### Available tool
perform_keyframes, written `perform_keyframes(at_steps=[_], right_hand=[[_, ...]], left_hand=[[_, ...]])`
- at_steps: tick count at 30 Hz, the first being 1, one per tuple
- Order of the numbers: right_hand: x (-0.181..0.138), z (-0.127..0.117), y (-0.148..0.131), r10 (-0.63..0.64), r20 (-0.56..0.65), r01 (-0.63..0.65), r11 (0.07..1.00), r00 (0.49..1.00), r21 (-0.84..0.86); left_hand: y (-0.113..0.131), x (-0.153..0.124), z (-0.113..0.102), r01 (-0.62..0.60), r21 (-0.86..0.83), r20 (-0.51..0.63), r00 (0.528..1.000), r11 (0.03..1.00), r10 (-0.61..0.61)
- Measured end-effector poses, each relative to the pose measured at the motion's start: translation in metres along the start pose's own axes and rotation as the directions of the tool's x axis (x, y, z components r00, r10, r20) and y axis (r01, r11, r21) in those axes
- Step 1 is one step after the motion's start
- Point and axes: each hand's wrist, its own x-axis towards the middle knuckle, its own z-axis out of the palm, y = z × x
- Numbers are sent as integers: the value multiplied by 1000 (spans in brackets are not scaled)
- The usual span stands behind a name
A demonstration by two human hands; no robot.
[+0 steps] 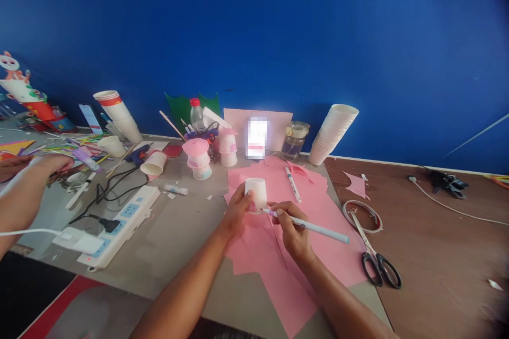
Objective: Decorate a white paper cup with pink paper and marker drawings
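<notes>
My left hand [237, 209] holds a small white paper cup [256, 192] upside down on the pink paper sheets [278, 254]. My right hand [292, 228] grips a white marker pen [314, 228] with a light blue end, its tip touching the lower side of the cup. Both forearms reach in from the bottom of the view.
Black scissors [377, 262] and a tape ring [362, 216] lie to the right. A second marker [293, 184], decorated pink cups [198, 158], a stack of white cups [332, 133], a jar [295, 140], a bright phone [256, 137] and a power strip [119, 222] surround me. Another person's arm [24, 190] is at left.
</notes>
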Motion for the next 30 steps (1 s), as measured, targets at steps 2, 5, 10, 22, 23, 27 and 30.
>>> perform_keyframes(at_steps=[2, 5, 10, 22, 23, 27, 30], right_hand=[[0, 0, 1, 17, 7, -17, 1000, 1000, -4], [1, 0, 1, 23, 6, -23, 999, 1000, -24], [2, 0, 1, 16, 20, -16, 999, 1000, -38], [1, 2, 1, 19, 22, -17, 997, 1000, -72], [2, 1, 1, 31, 10, -30, 997, 999, -67], [2, 0, -1, 66, -28, -67, 998, 997, -14], [3, -1, -2, 66, -33, -66, 998, 997, 4]], left_hand=[[1, 0, 0, 8, -10, 6, 1000, 1000, -8], [0, 0, 0, 4, -2, 4, 1000, 1000, -4], [-5, 2, -2, -9, 9, -11, 1000, 1000, 9], [-2, 1, 0, 24, -32, -52, 998, 999, -26], [-2, 1, 0, 29, -39, -53, 998, 999, -31], [-3, 1, -1, 27, -35, -47, 998, 999, -28], [-4, 2, -2, 28, -31, -64, 997, 999, -30]])
